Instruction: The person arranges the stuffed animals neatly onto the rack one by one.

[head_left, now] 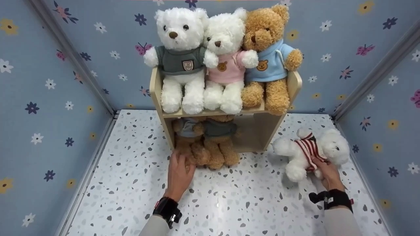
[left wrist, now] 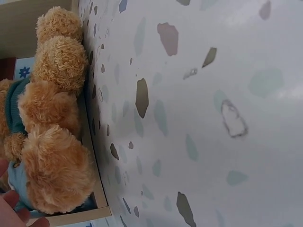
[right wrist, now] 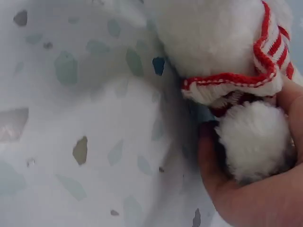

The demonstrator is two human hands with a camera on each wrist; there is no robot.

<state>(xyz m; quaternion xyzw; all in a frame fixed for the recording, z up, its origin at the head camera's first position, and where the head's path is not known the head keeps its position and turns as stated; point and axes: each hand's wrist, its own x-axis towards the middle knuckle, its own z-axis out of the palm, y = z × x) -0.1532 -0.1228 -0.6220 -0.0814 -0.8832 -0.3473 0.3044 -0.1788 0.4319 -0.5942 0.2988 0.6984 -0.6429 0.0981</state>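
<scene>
My right hand (head_left: 330, 173) grips a white teddy bear (head_left: 308, 151) in a red-and-white striped sweater, which is tipped on its side above the speckled floor to the right of the shelf. In the right wrist view, the thumb and fingers surround its fluffy white paw (right wrist: 255, 142) beside the sweater hem. At the lower shelf's left end, my left hand (head_left: 179, 173) touches the legs of a brown bear in a light blue top (head_left: 189, 127). Next to that bear sits another brown bear in a dark green top (head_left: 219, 128); the upper board hides most of both heads.
The small wooden shelf (head_left: 277, 129) stands against flowered blue wall panels (head_left: 131, 42). Along its top sit a white bear in dark green (head_left: 180, 62), a white bear in pink (head_left: 226, 67) and a brown bear in light blue (head_left: 270, 62). Side walls flank the speckled floor (head_left: 229, 203).
</scene>
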